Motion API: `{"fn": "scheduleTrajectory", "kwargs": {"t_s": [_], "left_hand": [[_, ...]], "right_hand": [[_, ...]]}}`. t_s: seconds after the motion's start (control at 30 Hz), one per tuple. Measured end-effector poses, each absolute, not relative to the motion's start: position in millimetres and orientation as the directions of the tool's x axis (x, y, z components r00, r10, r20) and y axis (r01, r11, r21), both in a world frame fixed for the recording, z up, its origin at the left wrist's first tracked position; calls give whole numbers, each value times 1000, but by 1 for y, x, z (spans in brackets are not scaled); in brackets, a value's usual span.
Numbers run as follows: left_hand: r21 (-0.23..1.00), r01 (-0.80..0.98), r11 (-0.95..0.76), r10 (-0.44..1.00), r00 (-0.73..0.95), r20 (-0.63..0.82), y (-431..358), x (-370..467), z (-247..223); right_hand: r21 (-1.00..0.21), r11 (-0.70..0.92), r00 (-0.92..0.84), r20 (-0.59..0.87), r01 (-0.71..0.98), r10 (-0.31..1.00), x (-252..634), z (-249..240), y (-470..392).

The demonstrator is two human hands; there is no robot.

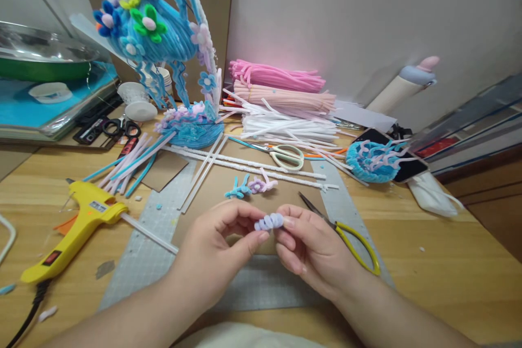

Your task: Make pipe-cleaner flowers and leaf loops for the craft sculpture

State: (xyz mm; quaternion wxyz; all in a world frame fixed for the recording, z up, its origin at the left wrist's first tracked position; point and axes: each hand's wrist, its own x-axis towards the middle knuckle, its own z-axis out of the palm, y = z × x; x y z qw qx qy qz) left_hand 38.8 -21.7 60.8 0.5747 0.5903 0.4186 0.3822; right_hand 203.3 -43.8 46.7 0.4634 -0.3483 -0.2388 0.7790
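A small pale lavender coil of fuzzy stem [269, 222] is held between both hands above the cardboard on the grey cutting mat [281, 288]. My left hand [222, 244] pinches the coil's left end between thumb and fingers. At the right end, my right hand [312, 244] grips it with thumb and index finger, the other fingers curled below. Just beyond the hands lie a small blue twisted piece [238, 187] and a lilac one [262, 184]. Yellow-handled scissors [359, 242] rest beside my right hand, partly behind it.
A yellow glue gun [84, 223] lies at left. Behind stands a blue jellyfish-like craft [163, 27] with flowers. White-handled scissors [287, 157], bundles of pink stems [281, 76] and white stems [285, 122] lie at the back. A blue tasselled piece [371, 160] sits right.
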Motion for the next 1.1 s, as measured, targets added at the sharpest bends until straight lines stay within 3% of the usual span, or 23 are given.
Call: {"fn": "scheduleTrajectory", "kwargs": {"t_s": [0.4, 0.63, 0.8, 0.87, 1.0, 1.1], "left_hand": [[995, 84, -53, 952, 306, 25, -24, 39, 57], [999, 43, 19, 941, 336, -32, -25, 39, 54], [982, 155, -111, 930, 364, 48, -22, 37, 59], [981, 163, -104, 932, 360, 38, -21, 37, 60], [996, 59, 74, 942, 323, -89, -21, 37, 60], [994, 85, 69, 945, 313, -92, -20, 37, 60]], "right_hand": [[-854, -396, -264, -318, -338, 911, 197, 48, -51], [-885, -390, -181, -352, -256, 918, 197, 48, -50], [-911, -393, -203, -365, -121, 909, 198, 50, -51], [-900, -391, -248, -342, -190, 906, 199, 52, -51], [-815, -383, -327, -253, -435, 910, 202, 53, -50], [-779, -412, -374, -246, -472, 894, 202, 53, -50]]}}
